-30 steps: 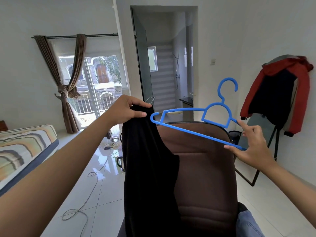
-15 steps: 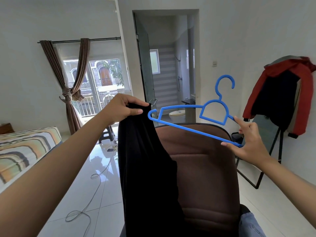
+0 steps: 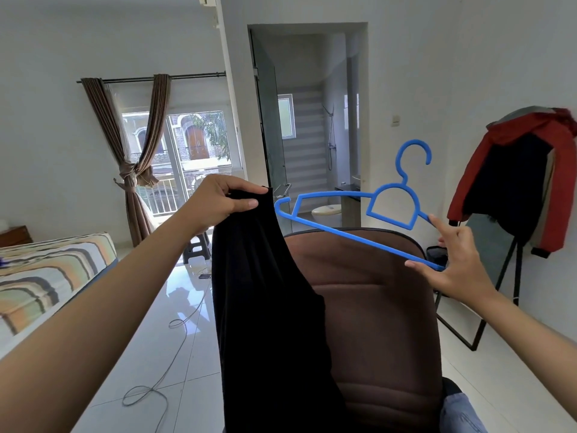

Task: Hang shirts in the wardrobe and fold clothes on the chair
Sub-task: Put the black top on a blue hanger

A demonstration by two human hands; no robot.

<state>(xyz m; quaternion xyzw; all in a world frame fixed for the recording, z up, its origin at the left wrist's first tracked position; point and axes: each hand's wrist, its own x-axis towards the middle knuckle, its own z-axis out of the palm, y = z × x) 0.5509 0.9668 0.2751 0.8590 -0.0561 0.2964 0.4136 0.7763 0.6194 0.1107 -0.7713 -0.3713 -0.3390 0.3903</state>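
I had the black shirt [image 3: 268, 301] pinched at its top edge in my left hand [image 3: 218, 201], the cloth hanging down in front of the brown chair [image 3: 374, 307]. My right hand [image 3: 452, 270] held the blue hanger [image 3: 392, 210] by its far end, thumb under the bar, fingers loosely spread. The hanger's near tip sat just beside the shirt's held edge. I judged this the threading step: next, that tip needed to slip inside the neck opening.

one blue hanger [image 3: 359, 226], one black garment [image 3: 268, 307], one chair [image 3: 381, 323], two hands
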